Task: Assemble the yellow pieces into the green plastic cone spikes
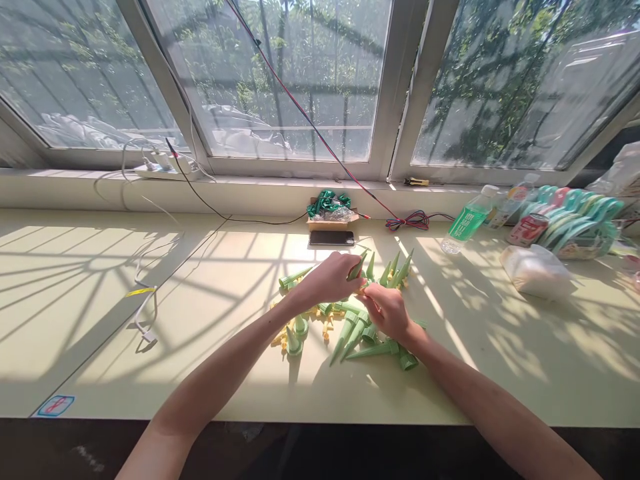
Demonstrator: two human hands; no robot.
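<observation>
My left hand point(336, 275) is closed around a green plastic spike point(358, 268), whose pointed end slants up to the right. My right hand point(389, 311) meets it at the lower end, fingers pinched together over a small yellow part that is mostly hidden. Beneath and around both hands lies a loose pile of similar green spikes point(356, 333) with ribbed caps, some lying flat, some pointing upward. Small yellow plastic pieces point(327, 327) are scattered among them. Two green pieces, one an upright cone point(293, 343), stand at the pile's left front.
Behind the pile lie a black phone point(331, 238) and a small cardboard box point(320, 225) with green material. A bottle point(467, 220), a red can point(527, 229), a clear-wrapped package point(535, 272) and teal plastic items point(580, 223) stand right. Cables point(410, 221) run along the sill; a white cord point(150, 313) lies left.
</observation>
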